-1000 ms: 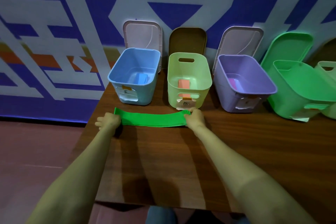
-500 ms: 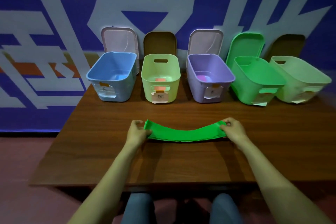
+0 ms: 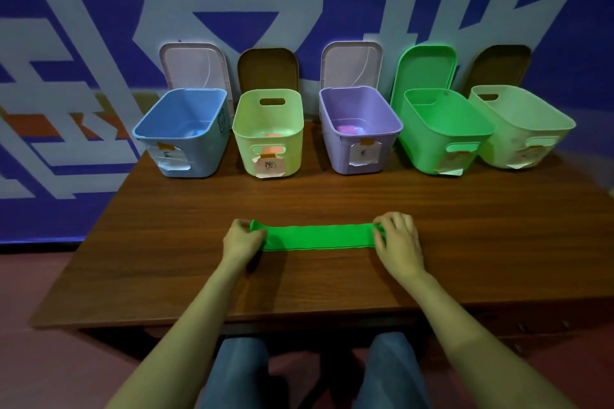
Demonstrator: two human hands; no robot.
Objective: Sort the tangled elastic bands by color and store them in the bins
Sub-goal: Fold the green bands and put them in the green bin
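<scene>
Green band (image 3: pixel 317 237) lies flat on the table (image 3: pixel 498 226), stretched between left hand (image 3: pixel 242 241) and right hand (image 3: pixel 398 242), each pinching an end. Step: flattening it. Next likely needs a fold, then the green bin (image 3: pixel 442 136)

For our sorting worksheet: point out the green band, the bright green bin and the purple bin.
green band (image 3: pixel 319 237): head view, middle of strip.
bright green bin (image 3: pixel 428 151): head view, front wall.
purple bin (image 3: pixel 335 149): head view, front wall.

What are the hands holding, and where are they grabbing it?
A green elastic band, stretched flat between them. The left hand grips its left end, the right hand its right end.
</scene>
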